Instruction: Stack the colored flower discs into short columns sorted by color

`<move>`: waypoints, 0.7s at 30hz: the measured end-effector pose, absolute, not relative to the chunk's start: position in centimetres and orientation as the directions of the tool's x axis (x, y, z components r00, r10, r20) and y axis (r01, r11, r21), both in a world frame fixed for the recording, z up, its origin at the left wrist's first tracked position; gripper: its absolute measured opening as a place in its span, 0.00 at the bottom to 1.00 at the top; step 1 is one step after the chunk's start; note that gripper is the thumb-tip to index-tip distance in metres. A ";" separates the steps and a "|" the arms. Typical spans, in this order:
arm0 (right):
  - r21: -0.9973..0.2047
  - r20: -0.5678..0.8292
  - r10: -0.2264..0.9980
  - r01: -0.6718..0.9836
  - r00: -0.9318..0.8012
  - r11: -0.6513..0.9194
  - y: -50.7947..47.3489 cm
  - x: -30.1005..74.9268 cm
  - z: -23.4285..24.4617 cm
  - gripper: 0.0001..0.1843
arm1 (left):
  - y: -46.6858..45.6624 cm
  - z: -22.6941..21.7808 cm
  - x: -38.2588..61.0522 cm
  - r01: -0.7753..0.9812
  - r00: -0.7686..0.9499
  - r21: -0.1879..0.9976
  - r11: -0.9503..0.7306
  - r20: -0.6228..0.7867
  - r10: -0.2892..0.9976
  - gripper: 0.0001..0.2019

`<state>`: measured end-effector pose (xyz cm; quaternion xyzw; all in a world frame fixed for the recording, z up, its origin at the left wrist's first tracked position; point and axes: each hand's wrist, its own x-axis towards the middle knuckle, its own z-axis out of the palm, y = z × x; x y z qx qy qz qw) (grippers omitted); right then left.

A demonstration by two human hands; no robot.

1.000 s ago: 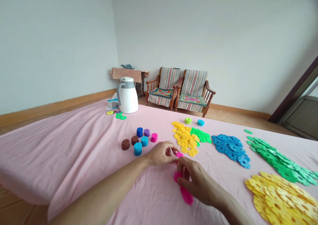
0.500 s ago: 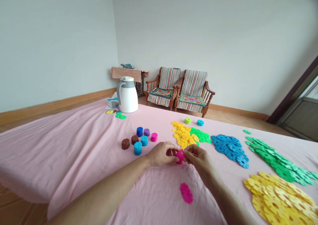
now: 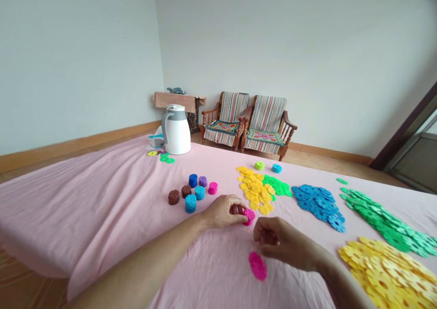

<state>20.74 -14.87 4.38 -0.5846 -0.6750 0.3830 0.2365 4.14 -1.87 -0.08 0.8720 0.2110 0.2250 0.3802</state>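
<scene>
My left hand (image 3: 226,211) is closed on a small pink stack of notched plastic discs (image 3: 249,216), pinched at its left side between thumb and fingers. My right hand (image 3: 278,240) hovers apart from that stack, its fingers curled and the thumb held away from them, with nothing visible in between. Just below its fingertips, several loose pink discs (image 3: 257,266) lie overlapping on the pink cloth (image 3: 211,272). Beyond my left hand stand short disc stacks: a pink one (image 3: 213,188), light blue ones (image 3: 190,203), a dark blue one (image 3: 193,180), a purple one (image 3: 203,181) and brown ones (image 3: 174,197).
Loose yellow discs (image 3: 254,188), green discs (image 3: 278,186) and blue discs (image 3: 319,206) spread ahead and right. Larger piles of green (image 3: 385,220) and yellow discs (image 3: 385,272) lie far right. A white jug (image 3: 177,134) stands at the back left. Two wooden chairs (image 3: 264,124) stand behind.
My right hand has let go of the pink stack and moved down and right, toward the loose pink discs. My left hand keeps its hold in nearly the same place.
</scene>
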 end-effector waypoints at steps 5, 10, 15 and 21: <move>-0.676 -0.176 0.941 0.730 -0.289 0.098 -16.0 20.4 4.4 0.11 | -1.9 0.0 4.1 0.205 0.807 0.752 -0.627 0.232 0.543 0.16; -0.652 -0.200 0.931 0.751 -0.304 0.105 -16.0 20.2 4.5 0.08 | -1.9 0.0 4.2 0.188 0.810 0.756 -0.627 0.242 0.535 0.15; -0.646 -0.219 0.922 0.755 -0.318 0.107 -16.0 20.0 5.0 0.09 | -1.9 -0.1 4.1 0.193 0.809 0.750 -0.632 0.243 0.535 0.15; -0.656 -0.197 0.927 0.746 -0.318 0.116 -16.1 20.1 4.8 0.10 | -1.8 -0.1 4.1 0.188 0.806 0.752 -0.631 0.249 0.537 0.15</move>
